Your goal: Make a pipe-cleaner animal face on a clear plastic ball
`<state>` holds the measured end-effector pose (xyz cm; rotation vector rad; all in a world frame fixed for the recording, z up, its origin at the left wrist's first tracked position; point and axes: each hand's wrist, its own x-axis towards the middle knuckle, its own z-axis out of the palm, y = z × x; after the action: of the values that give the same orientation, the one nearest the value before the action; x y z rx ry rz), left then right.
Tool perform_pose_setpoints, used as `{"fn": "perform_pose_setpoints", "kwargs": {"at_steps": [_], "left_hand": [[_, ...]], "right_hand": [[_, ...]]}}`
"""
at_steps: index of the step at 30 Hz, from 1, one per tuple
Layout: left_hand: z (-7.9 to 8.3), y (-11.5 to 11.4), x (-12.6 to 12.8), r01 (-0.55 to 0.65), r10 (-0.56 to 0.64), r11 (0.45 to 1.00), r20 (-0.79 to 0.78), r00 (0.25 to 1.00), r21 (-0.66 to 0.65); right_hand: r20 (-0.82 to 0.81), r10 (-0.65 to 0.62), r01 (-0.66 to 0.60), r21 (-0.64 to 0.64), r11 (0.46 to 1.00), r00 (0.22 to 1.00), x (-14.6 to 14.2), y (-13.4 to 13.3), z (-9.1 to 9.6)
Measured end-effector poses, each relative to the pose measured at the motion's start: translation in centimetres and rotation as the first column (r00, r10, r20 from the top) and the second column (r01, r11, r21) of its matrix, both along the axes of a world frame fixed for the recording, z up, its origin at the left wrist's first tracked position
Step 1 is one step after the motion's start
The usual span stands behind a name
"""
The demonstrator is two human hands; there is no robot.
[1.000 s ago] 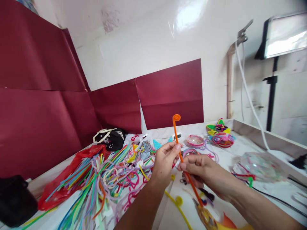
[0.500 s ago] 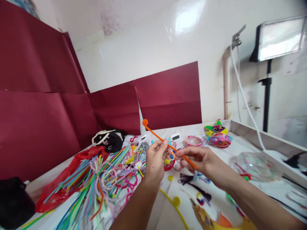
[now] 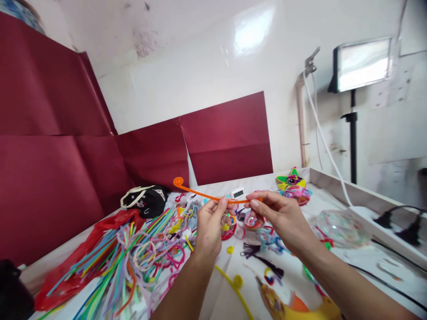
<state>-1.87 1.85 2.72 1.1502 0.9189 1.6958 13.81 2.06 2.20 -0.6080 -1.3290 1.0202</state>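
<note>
1. Maroon sheets [image 3: 227,138] line the lower wall, and below them the white table [image 3: 227,275] is crowded with craft bits.
2. Up in mid-air, over the middle of the table, is the orange pipe cleaner [image 3: 200,194], nearly level, its curled end out to the left.
3. Left hand [image 3: 208,226] has it pinched, thumb against fingers with no visible slack; the right hand [image 3: 280,213] pinches near the other end, just as closed.
4. Why two grips? Probably because a limp strip like that sags; held at two points, the stretch between stays straight, and the curl, left free, isn't squashed.
5. Held this high, it also clears the clutter, I'd judge.
6. Over on the left, a tangled heap of pipe cleaners [image 3: 116,262] spills from a red plastic bag [image 3: 53,284], crowding that side.
7. Below the hands: a yellow pipe cleaner [image 3: 233,286], also curled, a black tassel [image 3: 270,264] and a yellow tool [image 3: 271,298] with a pointed tip, all below the forearms.
8. Behind the fingers sit small beaded pieces, partly hidden, and a white timer [image 3: 238,194], its digits too small to read.
9. Far right, a clear plastic bag [image 3: 343,226] and black plugs [image 3: 408,233] lie well apart from the hands.
</note>
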Motion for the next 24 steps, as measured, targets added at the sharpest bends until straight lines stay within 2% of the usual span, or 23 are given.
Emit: {"fn": "perform_pose_setpoints", "kwargs": {"at_steps": [3,8,14,24], "left_hand": [[0.4,0.1,0.9,0.022,-0.022,1.000,-0.009,1.000,-0.003],[1.2,0.1,2.8,0.087,-0.087,0.996,-0.038,0.996,0.016],[1.3,0.1,3.8,0.099,-0.100,0.993,0.019,0.995,0.064],[0.9,-0.1,3.6,0.064,-0.071,0.991,0.056,0.996,0.117]], "right_hand": [[-0.054,-0.011,0.012,0.005,1.000,0.998,0.1,0.1,0.2],[-0.044,-0.055,0.058,0.073,0.996,0.997,0.4,0.2,0.2],[-0.199,0.018,-0.009,0.045,0.999,0.980,0.3,0.1,0.3],[-0.410,0.136,-0.158,-0.020,0.987,0.902,-0.8,0.4,-0.5]]}}
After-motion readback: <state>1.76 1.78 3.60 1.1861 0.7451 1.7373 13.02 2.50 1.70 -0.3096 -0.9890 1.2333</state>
